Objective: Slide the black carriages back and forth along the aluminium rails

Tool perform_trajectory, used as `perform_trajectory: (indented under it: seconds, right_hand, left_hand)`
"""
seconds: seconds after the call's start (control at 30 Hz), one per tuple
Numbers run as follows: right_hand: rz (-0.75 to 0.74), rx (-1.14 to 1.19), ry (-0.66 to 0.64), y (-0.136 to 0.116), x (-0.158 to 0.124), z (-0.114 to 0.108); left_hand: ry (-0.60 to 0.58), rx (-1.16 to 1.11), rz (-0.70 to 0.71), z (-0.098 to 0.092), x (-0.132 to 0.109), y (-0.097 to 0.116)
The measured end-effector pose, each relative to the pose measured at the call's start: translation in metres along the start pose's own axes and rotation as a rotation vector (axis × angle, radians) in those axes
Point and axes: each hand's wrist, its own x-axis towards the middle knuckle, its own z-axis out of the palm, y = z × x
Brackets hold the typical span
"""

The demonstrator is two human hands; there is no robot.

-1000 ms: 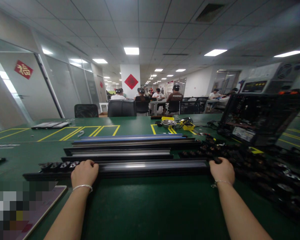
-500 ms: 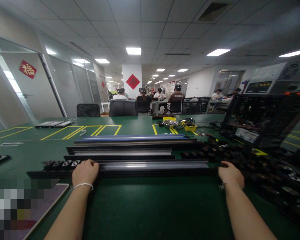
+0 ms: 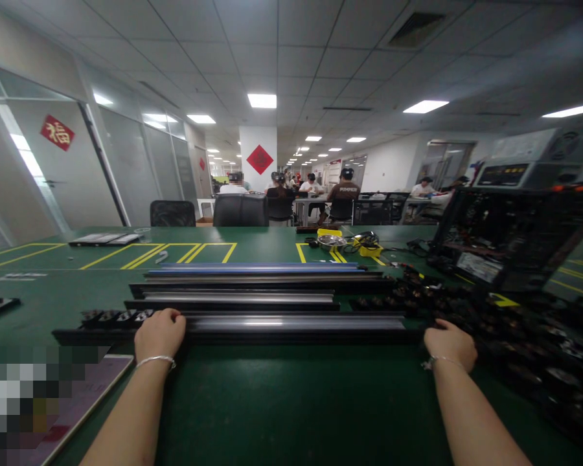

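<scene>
A long black rail with a shiny metal strip lies across the green table, nearest to me. My left hand is closed on its left part, beside a row of small black parts with silver tops. At the rail's right end is my right hand, its fingers curled round the black end. Behind lie more long rails: one with a silver strip, a dark one and a blue one. The undersides of both hands are hidden.
Many black parts are heaped on the right, before an open black computer case. A metal bowl and cables sit at the back. A framed panel lies at the lower left. People sit at far tables.
My left hand has shifted slightly left along the rail. My right hand is nearly where it was, a touch lower. The rails have not visibly moved.
</scene>
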Motion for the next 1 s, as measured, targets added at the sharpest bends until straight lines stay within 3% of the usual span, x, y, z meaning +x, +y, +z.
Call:
perform_trajectory:
  seconds: [0.07,0.1,0.23,0.33,0.43,0.67,0.8,1.0]
  right_hand:
    - [0.139,0.065,-0.02,-0.008,-0.009,-0.005]
    - [0.111,0.077,0.023,-0.012,-0.014,-0.007]
    - [-0.136,0.066,0.251,-0.033,-0.033,-0.012]
    - [-0.371,0.043,0.302,-0.049,-0.045,-0.01]
    - [-0.601,0.047,0.197,-0.065,-0.063,-0.003]
    - [-1.076,-0.022,-0.25,-0.091,-0.121,0.015]
    - [-1.153,-0.091,-0.388,-0.093,-0.128,0.012]
    - [-1.156,-0.129,-0.429,-0.091,-0.123,0.009]
  left_hand:
    - [0.041,-0.001,-0.022,-0.003,-0.003,0.002]
    - [0.072,-0.001,-0.036,-0.005,-0.006,0.004]
    - [0.194,-0.016,-0.087,-0.008,-0.012,0.009]
    - [0.243,-0.038,-0.127,-0.008,-0.014,0.01]
    - [0.238,-0.064,-0.164,-0.008,-0.014,0.01]
    - [0.188,-0.102,-0.133,-0.009,-0.016,0.013]
    - [0.19,-0.116,-0.14,-0.008,-0.016,0.013]
    - [0.192,-0.12,-0.184,-0.007,-0.011,0.01]
